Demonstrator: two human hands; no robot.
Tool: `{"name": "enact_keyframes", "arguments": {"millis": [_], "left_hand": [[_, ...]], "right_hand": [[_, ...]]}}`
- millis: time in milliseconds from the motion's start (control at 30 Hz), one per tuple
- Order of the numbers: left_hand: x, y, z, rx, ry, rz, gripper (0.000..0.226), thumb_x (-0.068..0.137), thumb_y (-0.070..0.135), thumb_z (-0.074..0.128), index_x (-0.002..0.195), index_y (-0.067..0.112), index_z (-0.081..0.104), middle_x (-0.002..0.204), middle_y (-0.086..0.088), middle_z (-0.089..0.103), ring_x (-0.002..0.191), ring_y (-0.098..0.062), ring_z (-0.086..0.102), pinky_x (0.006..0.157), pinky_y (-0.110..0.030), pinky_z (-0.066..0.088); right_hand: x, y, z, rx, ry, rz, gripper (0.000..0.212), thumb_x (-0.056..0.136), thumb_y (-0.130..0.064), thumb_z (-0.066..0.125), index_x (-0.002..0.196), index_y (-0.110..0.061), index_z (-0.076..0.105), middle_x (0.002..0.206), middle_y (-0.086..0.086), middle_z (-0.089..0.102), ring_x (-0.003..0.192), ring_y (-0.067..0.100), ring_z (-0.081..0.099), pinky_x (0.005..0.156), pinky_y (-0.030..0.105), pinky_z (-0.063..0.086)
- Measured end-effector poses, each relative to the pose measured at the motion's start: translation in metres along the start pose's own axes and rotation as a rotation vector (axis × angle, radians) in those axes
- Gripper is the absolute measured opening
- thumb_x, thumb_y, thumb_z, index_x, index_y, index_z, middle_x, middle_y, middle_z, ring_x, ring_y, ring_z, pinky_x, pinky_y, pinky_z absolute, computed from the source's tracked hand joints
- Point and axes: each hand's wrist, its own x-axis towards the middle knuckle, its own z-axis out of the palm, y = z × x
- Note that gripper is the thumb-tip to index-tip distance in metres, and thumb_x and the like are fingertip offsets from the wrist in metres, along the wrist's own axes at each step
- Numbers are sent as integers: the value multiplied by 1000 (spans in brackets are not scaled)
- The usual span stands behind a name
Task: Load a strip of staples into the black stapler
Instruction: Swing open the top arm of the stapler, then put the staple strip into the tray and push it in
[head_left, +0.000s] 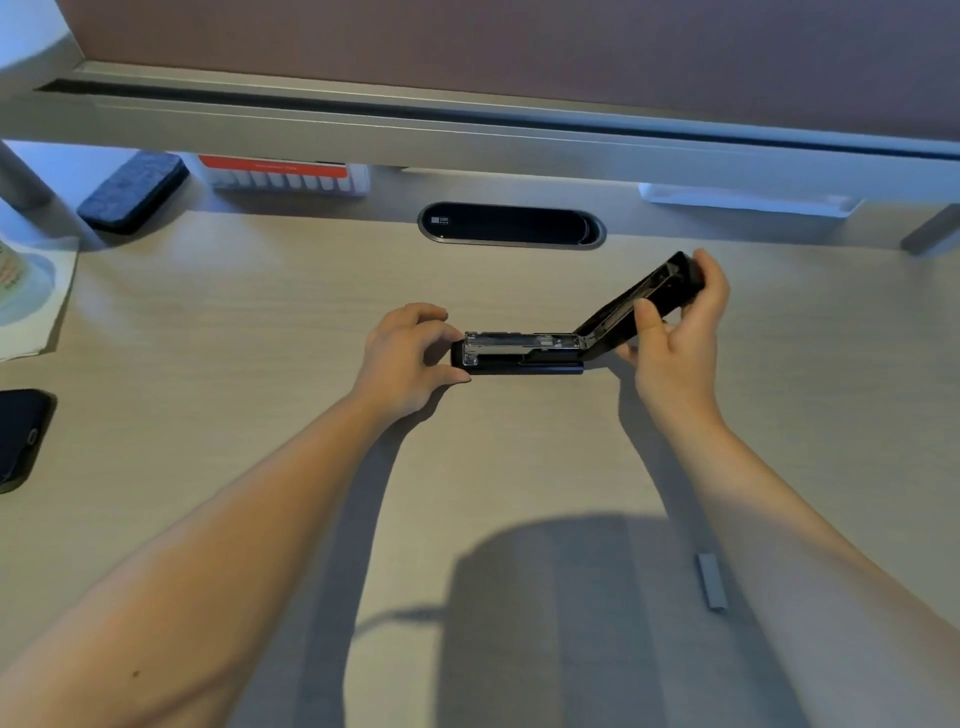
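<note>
Black stapler (524, 356) hinged open, both hands gripping (staple strip (711, 581) apart)

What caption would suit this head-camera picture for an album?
Left hand steadies the black stapler while right hand lifts its lid; staple strip waits on the desk.

The stapler (524, 353) lies mid-desk (260, 322), its lid raised to the right, a hand at each end. A staple strip (711, 581) lies nearer, to the right. Behind the stapler sits the cable port (511, 226); a phone (21, 439) rests far left.
</note>
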Motion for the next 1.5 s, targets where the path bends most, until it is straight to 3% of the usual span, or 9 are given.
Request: {"name": "enact_keyframes", "arguments": {"millis": [167, 300, 467, 567, 767, 900, 967, 1200, 1500], "left_hand": [[-11, 4, 2, 14, 5, 2, 41, 65, 16, 73, 104, 5, 63, 126, -14, 53, 123, -30, 41, 103, -36, 31], [-28, 7, 6, 41, 3, 3, 42, 66, 17, 73, 105, 5, 62, 124, -15, 55, 121, -31, 44, 101, -37, 34], [-56, 13, 22, 61, 61, 26, 42, 69, 19, 71, 107, 6, 61, 123, -14, 56, 120, -29, 44, 101, -39, 35], [-67, 15, 29, 75, 87, 48, 39, 70, 21, 69, 105, 6, 61, 117, -14, 59, 113, -31, 48, 97, -43, 39], [-90, 26, 41, 145, 134, 91, 36, 75, 24, 64, 108, 9, 59, 113, -17, 59, 107, -33, 49, 91, -44, 41], [-116, 33, 49, 133, 174, 98, 38, 76, 22, 63, 111, 7, 58, 120, -18, 56, 111, -32, 47, 94, -42, 39], [-128, 35, 52, 126, 188, 93, 39, 76, 22, 64, 111, 7, 58, 122, -18, 55, 112, -32, 47, 94, -42, 39], [-155, 38, 53, 148, 190, 80, 38, 76, 27, 64, 109, 9, 58, 122, -17, 57, 112, -33, 47, 92, -42, 39], [-184, 37, 47, 108, 121, 135, 37, 78, 21, 62, 112, 9, 56, 123, -15, 55, 115, -28, 46, 97, -38, 36]], "right_hand": [[2, 11, -23, 46, 2, 183, 49, 88, -1, 42, 130, -17, 22, 103, -10, 40, 85, 7, 52, 65, 23, 56], [-1, 26, -40, -55, 17, 213, 47, 84, -4, 52, 125, -13, 31, 114, 8, 45, 103, 29, 56, 62, 21, 58], [-22, 44, -60, -150, 14, 217, 77, 80, -20, 61, 138, -11, 11, 141, 14, 38, 126, 31, 42, 106, 46, 38], [-50, 46, -75, -251, -25, 186, 83, 79, -25, 63, 139, -9, 8, 142, 15, 36, 129, 29, 37, 105, 37, 36], [-112, 57, -103, -485, -146, 61, 64, 77, -31, 64, 129, -5, 35, 132, 12, 45, 123, 26, 43, 97, 36, 38], [-145, 65, -110, -657, -118, -51, 32, 74, -35, 64, 88, -7, 58, 104, 17, 54, 98, 30, 52, 73, 30, 42], [-157, 67, -110, -733, -91, -112, 28, 76, -32, 62, 60, -11, 51, 86, 13, 50, 82, 28, 47, 56, 27, 33], [-173, 68, -105, -741, -86, -268, 19, 86, -14, 51, 91, -1, 63, 105, 19, 61, 96, 28, 52, 72, 30, 36], [-190, 33, -75, -486, -205, -528, 19, 87, -12, 50, 96, 0, 63, 98, 16, 63, 85, 15, 47, 73, 20, 34]]}}
